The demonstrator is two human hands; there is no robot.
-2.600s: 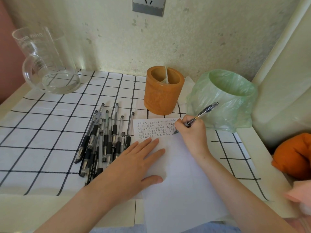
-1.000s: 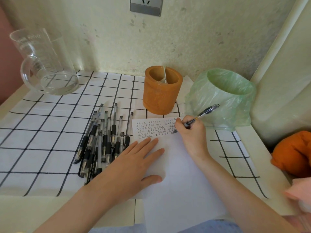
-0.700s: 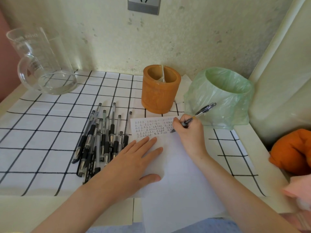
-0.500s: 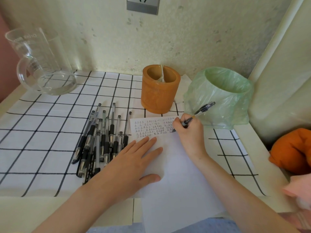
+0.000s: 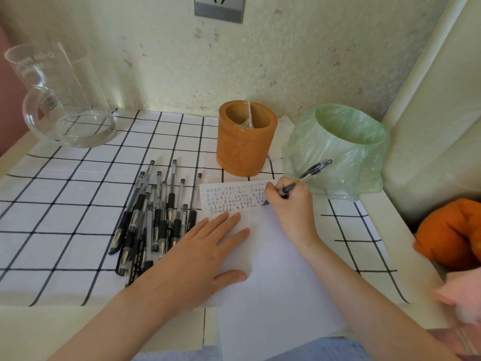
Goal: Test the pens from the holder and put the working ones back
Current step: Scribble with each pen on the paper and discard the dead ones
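Currently the right hand [image 5: 289,204] pinches a clear-barrelled black gel pen [image 5: 309,173]. Its tip is down on the white paper sheet [image 5: 273,269], at the right end of the rows of small written marks near the top edge. The left hand [image 5: 197,256] lies flat with fingers straight, pressing the sheet's left side. Hands are apart, both on the sheet. A pile of clear black-gripped pens [image 5: 153,217] lies on the white black-grid cloth [image 5: 65,204], just left of the sheet and beside the left hand. The orange cylindrical pen holder [image 5: 246,139] stands upright behind the sheet, on the counter [image 5: 39,334]. A bin lined with a green bag [image 5: 338,149] is just right of it. A clear glass jug [image 5: 59,100] sits far left.
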